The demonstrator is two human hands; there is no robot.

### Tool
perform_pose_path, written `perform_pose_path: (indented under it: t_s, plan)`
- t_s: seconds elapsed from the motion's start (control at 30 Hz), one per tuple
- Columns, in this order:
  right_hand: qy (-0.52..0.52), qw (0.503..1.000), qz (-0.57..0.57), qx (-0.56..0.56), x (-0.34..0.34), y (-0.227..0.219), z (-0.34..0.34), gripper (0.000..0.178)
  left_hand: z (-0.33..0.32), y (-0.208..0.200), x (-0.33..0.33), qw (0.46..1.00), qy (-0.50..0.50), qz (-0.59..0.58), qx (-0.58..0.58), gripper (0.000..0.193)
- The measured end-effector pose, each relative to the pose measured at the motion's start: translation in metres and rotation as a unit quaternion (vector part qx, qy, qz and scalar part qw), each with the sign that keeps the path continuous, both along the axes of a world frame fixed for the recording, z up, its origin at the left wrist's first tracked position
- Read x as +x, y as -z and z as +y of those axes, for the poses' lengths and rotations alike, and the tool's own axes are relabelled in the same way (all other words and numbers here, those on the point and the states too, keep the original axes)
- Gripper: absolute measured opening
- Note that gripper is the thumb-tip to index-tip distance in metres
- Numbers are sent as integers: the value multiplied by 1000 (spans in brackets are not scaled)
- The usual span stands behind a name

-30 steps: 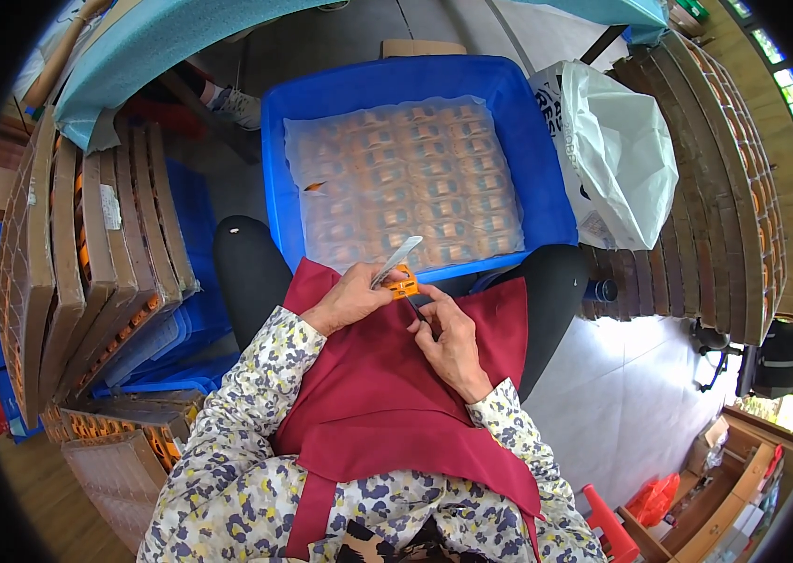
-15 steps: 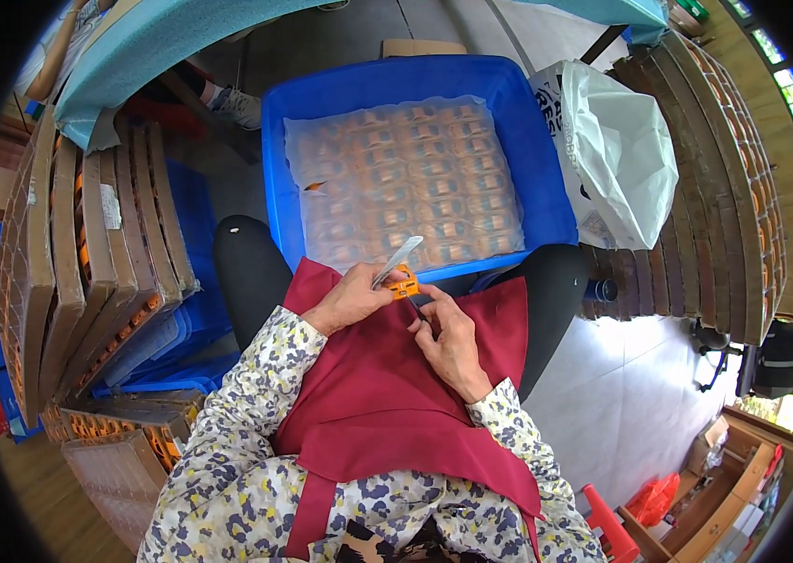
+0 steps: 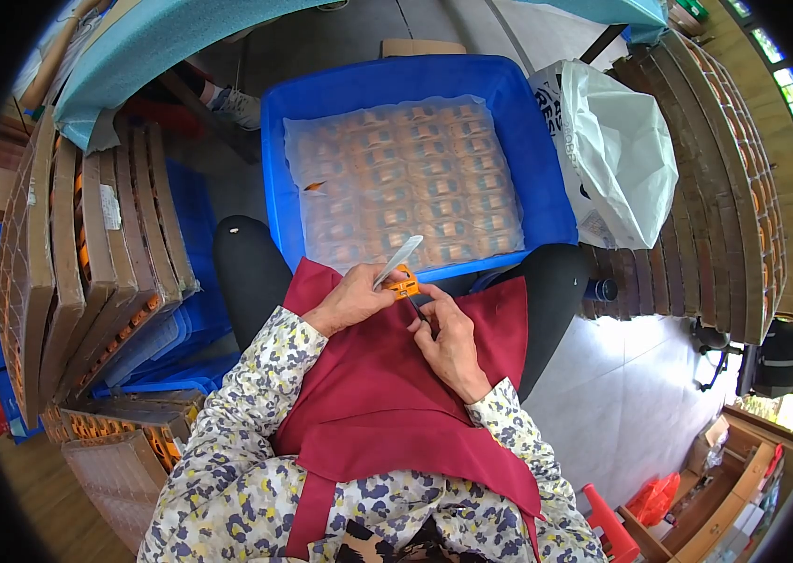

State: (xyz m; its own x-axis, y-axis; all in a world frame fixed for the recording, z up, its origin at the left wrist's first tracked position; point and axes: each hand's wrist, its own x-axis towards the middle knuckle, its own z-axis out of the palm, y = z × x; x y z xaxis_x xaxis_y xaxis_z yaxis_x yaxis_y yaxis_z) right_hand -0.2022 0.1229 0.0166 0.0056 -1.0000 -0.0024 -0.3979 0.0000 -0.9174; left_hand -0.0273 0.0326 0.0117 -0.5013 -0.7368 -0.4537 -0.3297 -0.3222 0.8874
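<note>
My left hand (image 3: 351,300) grips a small orange part (image 3: 405,281) together with a pale flat strip (image 3: 398,260) that sticks up toward the crate. My right hand (image 3: 453,338) pinches a thin dark tool against the orange part from the right. Both hands rest over a dark red apron (image 3: 387,394) on my lap. Just beyond them stands a blue plastic crate (image 3: 547,188) lined with clear film over rows of orange parts (image 3: 406,178).
Stacks of brown trays (image 3: 87,244) holding orange parts lean at my left, with blue crates (image 3: 162,338) beneath. A white plastic bag (image 3: 617,150) lies right of the crate, beside more brown stacked trays (image 3: 725,188). Grey floor (image 3: 622,394) spreads lower right; a teal sheet (image 3: 152,38) hangs behind.
</note>
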Motion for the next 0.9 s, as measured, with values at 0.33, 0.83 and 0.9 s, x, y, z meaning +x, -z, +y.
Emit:
perform_pose_path:
  t_s: [0.33,0.83,0.9]
  plan:
    - [29,998,-32,-35,6,4,-1,17,4,9,-1,989,11,-52,-140,33]
    - [19,995,-101,-5,2,0,-8,19,-8,-8,4,973,29,-89,-211,27]
    - [31,987,-154,36,-4,6,-1,26,-3,-23,3,975,13,-64,-211,22]
